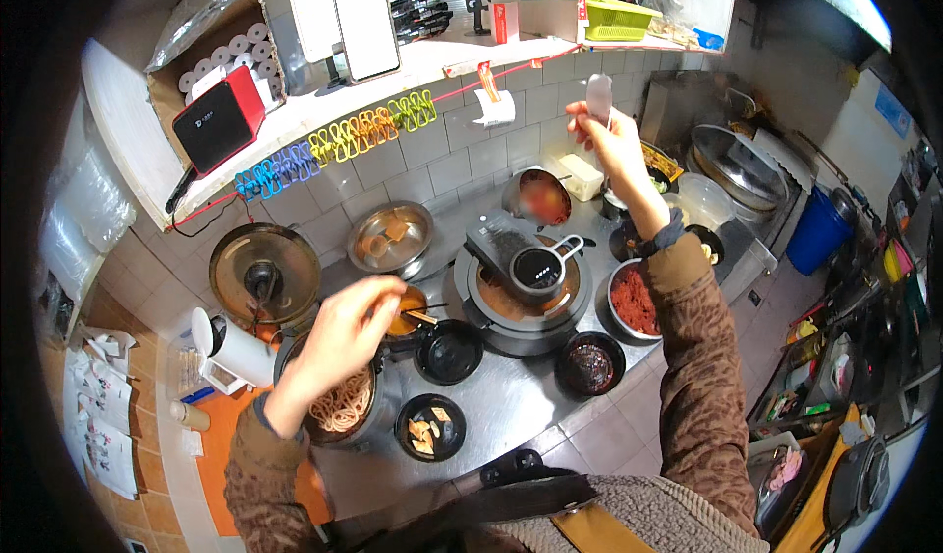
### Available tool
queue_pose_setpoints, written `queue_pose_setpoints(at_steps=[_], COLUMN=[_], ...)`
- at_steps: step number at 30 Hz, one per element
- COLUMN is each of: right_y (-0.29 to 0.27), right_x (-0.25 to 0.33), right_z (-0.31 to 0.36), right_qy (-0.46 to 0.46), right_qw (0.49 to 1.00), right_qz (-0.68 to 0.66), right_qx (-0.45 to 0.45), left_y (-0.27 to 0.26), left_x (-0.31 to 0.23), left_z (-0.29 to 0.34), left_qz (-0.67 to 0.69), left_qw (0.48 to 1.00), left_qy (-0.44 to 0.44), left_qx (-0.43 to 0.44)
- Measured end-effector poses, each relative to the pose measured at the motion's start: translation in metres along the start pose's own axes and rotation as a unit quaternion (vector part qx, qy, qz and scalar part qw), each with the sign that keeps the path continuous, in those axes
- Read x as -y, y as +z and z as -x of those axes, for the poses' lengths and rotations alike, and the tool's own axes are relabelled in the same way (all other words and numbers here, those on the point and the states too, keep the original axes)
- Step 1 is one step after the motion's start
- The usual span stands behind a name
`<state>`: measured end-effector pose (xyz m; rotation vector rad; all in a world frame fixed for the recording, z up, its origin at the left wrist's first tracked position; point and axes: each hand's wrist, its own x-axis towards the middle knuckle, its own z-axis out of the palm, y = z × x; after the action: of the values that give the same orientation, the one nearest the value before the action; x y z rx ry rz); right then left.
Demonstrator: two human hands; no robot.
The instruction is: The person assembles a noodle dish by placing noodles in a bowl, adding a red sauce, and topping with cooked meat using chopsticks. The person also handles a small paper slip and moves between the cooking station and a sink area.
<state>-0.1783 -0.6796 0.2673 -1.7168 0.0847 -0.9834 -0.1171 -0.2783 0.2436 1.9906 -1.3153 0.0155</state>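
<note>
My right hand [611, 140] is raised at the upper right, near the tiled wall below the shelf. Its fingers are closed round a small pale, rounded, flat-looking piece [599, 96], whose kind I cannot make out. My left hand [344, 342] hovers over the pot of noodles [344, 401], loosely bent, with nothing visible in it. Beside its fingertips is a bowl of orange liquid [405, 317] with a wooden-handled utensil [422, 316]. In the middle stands a round cooker [521, 329], a grey and black device with a handle [535, 266] over it.
Around the cooker stand a black bowl [449, 352], a black dish of yellowish pieces [430, 427], a dark saucy bowl [589, 363], a bowl of red minced food [634, 300] and a steel bowl [391, 237]. A shelf [393, 80] with hanging coloured clips [339, 142] runs above.
</note>
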Motion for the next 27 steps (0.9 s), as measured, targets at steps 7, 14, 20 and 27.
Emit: queue_pose_setpoints(at_steps=[7,14,20,27], right_y=[0.008,0.033,0.041,0.043], right_x=[0.018,-0.005,-0.023,-0.038], right_z=[-0.038,-0.141,-0.217,-0.265], right_qy=[-0.08,-0.256,-0.356,-0.303], right_qw=[0.973,0.925,0.901,0.93], right_qz=[0.212,0.278,0.248,0.206], right_qx=[0.037,0.031,-0.004,0.022], left_y=[0.009,0.016,0.035,0.048], left_x=[-0.01,-0.014,-0.007,-0.009], left_z=[-0.101,-0.241,-0.362,-0.434], left_qz=[0.05,-0.019,-0.014,-0.014], left_qw=[0.994,0.978,0.963,0.947], left_qy=[0.068,0.091,0.036,-0.009], left_qx=[-0.074,-0.185,-0.265,-0.322])
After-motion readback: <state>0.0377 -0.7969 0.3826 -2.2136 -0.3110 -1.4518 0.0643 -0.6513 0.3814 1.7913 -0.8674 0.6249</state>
